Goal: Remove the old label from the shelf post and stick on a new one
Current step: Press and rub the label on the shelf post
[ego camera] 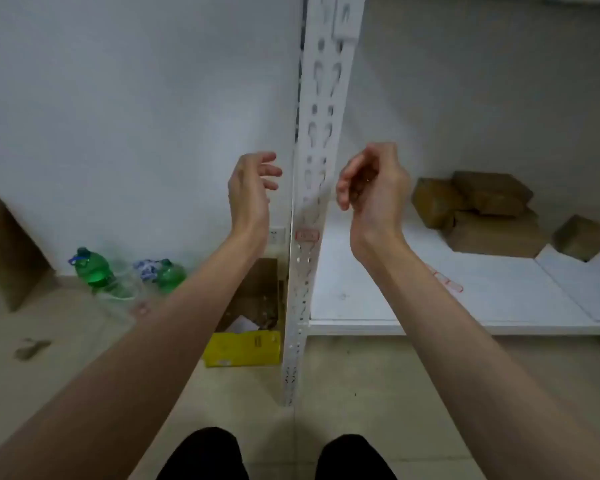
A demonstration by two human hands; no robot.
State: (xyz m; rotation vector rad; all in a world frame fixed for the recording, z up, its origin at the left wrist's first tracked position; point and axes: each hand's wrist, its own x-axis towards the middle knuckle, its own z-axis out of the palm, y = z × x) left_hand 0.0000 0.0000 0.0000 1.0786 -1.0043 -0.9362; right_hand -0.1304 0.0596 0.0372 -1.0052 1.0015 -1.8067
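One white shelf (cardboard boxes).

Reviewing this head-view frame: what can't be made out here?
- Label on the shelf post: print too small and blurred.
- Right hand: curled fingers hide whether it pinches anything.
- Red-outlined stickers on the shelf board: partly behind the right forearm.
- Post top: cut off by the frame edge.

shelf post: white perforated upright, standing vertical, running from 12 o'clock down to frame centre-bottom.
label: small, reddish, print blurred, stuck flat on the post's front face, just below frame centre.
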